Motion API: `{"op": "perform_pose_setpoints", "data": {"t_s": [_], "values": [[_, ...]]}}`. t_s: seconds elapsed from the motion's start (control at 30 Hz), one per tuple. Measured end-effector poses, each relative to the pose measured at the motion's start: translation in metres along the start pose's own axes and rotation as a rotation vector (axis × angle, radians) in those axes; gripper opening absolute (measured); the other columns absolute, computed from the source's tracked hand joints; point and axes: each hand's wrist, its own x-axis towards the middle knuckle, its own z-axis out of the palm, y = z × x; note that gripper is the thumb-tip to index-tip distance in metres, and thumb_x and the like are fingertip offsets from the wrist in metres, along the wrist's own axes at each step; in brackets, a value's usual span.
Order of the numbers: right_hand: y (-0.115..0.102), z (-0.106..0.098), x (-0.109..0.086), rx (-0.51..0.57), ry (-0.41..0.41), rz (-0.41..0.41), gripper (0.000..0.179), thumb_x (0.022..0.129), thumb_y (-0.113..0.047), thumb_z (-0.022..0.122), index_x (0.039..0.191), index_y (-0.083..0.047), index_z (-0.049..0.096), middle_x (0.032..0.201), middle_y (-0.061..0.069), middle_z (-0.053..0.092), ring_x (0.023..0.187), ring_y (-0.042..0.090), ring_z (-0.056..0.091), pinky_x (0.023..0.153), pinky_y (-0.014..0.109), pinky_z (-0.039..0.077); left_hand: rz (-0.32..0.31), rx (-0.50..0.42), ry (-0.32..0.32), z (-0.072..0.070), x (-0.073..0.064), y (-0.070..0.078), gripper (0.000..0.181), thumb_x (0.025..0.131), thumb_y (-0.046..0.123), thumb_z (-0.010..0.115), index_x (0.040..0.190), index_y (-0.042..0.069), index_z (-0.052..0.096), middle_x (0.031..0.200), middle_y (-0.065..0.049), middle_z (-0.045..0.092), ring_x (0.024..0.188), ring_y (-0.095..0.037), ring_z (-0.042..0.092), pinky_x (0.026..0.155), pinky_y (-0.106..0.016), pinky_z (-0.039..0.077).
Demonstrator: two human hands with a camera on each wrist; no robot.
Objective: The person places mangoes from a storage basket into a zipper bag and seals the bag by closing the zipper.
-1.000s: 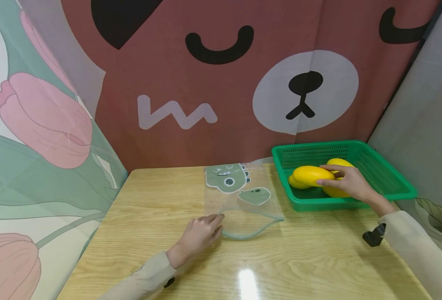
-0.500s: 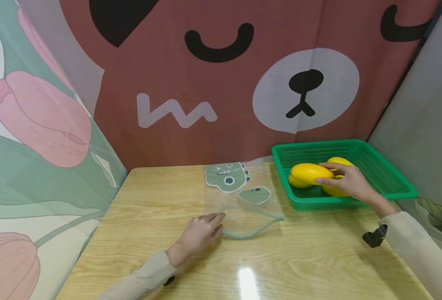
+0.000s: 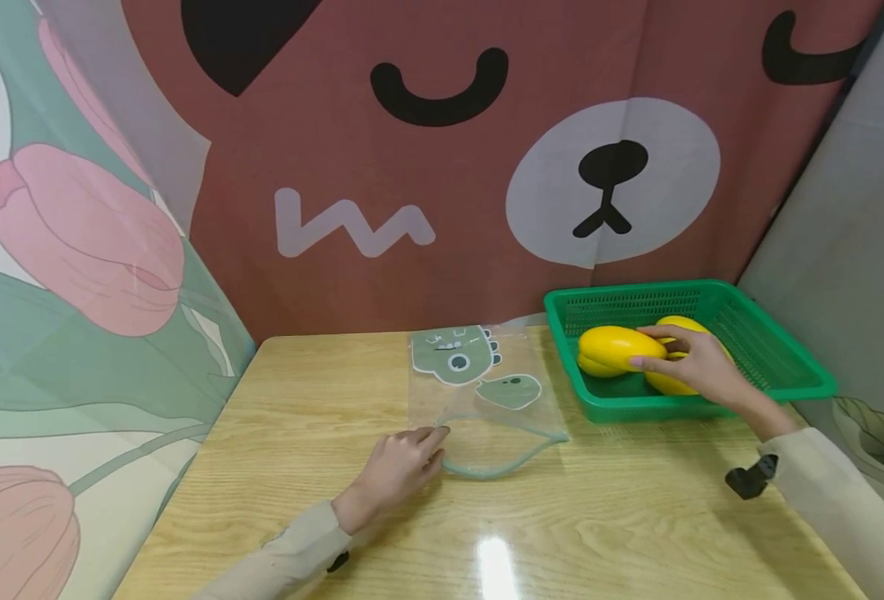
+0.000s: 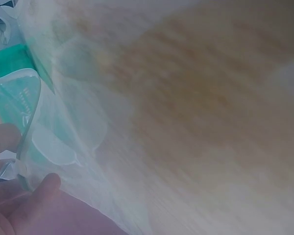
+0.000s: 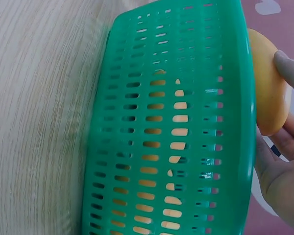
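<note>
A clear plastic bag point(image 3: 512, 392) printed with green cartoon dinosaurs lies flat on the table, its green-edged mouth spread apart toward me. My left hand point(image 3: 397, 473) pinches the left side of that mouth; in the left wrist view the thumb point(image 4: 48, 188) and a finger lie at the bag's edge. Over at the right, my right hand point(image 3: 700, 362) grips a yellow mango point(image 3: 612, 347) between thumb and fingers. This mango is above the left part of a green basket point(image 3: 571, 379), overlapping another mango. In the right wrist view, the gripped mango point(image 5: 268, 83) shows above the basket rim.
Several more yellow mangoes point(image 3: 666, 383) lie in the basket, partly hidden by the right hand. The slotted basket wall point(image 5: 152, 127) stands between the right wrist camera and the fruit. A cartoon-printed cloth point(image 3: 442, 283) hangs behind the wooden table point(image 3: 322, 383).
The mango in my right hand has shifted slightly left and lower over the basket, covering more of the mango beneath. My left hand and the bag stay in place.
</note>
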Motion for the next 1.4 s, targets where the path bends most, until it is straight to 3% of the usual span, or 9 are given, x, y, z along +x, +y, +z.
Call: {"op": "perform_pose_setpoints", "data": {"t_s": [0.13, 0.37, 0.5, 0.9, 1.4], "values": [[-0.004, 0.002, -0.002, 0.027, -0.005, 0.011, 0.056, 0.090, -0.027, 0.074, 0.139, -0.007, 0.056, 0.134, 0.018, 0.053, 0.109, 0.038, 0.059, 0.071, 0.020, 0.052, 0.003, 0.000, 0.003, 0.001, -0.001, -0.001, 0.031, 0.084, 0.011, 0.075, 0.113, 0.007, 0.066, 0.093, -0.006, 0.073, 0.070, -0.013, 0.070, 0.049, -0.021, 0.052], [-0.011, 0.004, -0.004, 0.054, 0.001, 0.014, 0.054, 0.091, -0.028, 0.074, 0.138, -0.010, 0.057, 0.128, 0.012, 0.056, 0.101, 0.006, 0.059, 0.072, 0.022, 0.054, 0.002, -0.009, 0.004, 0.001, 0.000, -0.001, 0.030, 0.084, 0.010, 0.075, 0.113, 0.007, 0.066, 0.091, -0.005, 0.073, 0.067, -0.012, 0.068, 0.047, -0.019, 0.050], [-0.017, 0.004, -0.007, 0.051, -0.008, -0.017, 0.053, 0.090, -0.024, 0.074, 0.138, -0.010, 0.057, 0.126, 0.013, 0.058, 0.099, -0.001, 0.057, 0.071, 0.023, 0.053, 0.001, -0.009, 0.005, 0.001, 0.000, -0.001, 0.030, 0.084, 0.010, 0.075, 0.113, 0.007, 0.066, 0.091, -0.005, 0.073, 0.068, -0.012, 0.069, 0.047, -0.020, 0.050], [-0.035, 0.012, -0.010, 0.146, -0.044, -0.141, 0.049, 0.088, -0.012, 0.075, 0.133, -0.003, 0.058, 0.116, 0.014, 0.059, 0.092, 0.008, 0.065, 0.067, 0.029, 0.058, -0.006, -0.005, 0.007, 0.001, 0.003, 0.001, 0.031, 0.083, 0.009, 0.075, 0.112, 0.007, 0.066, 0.093, -0.006, 0.074, 0.066, -0.011, 0.068, 0.047, -0.018, 0.050], [-0.046, 0.021, -0.017, 0.225, -0.080, -0.154, 0.046, 0.086, -0.008, 0.077, 0.128, -0.001, 0.060, 0.128, 0.017, 0.058, 0.097, 0.012, 0.063, 0.074, 0.029, 0.058, -0.010, 0.002, 0.001, 0.001, 0.003, 0.000, 0.032, 0.083, 0.010, 0.076, 0.114, 0.007, 0.067, 0.094, -0.007, 0.074, 0.066, -0.010, 0.069, 0.048, -0.018, 0.051]]}}
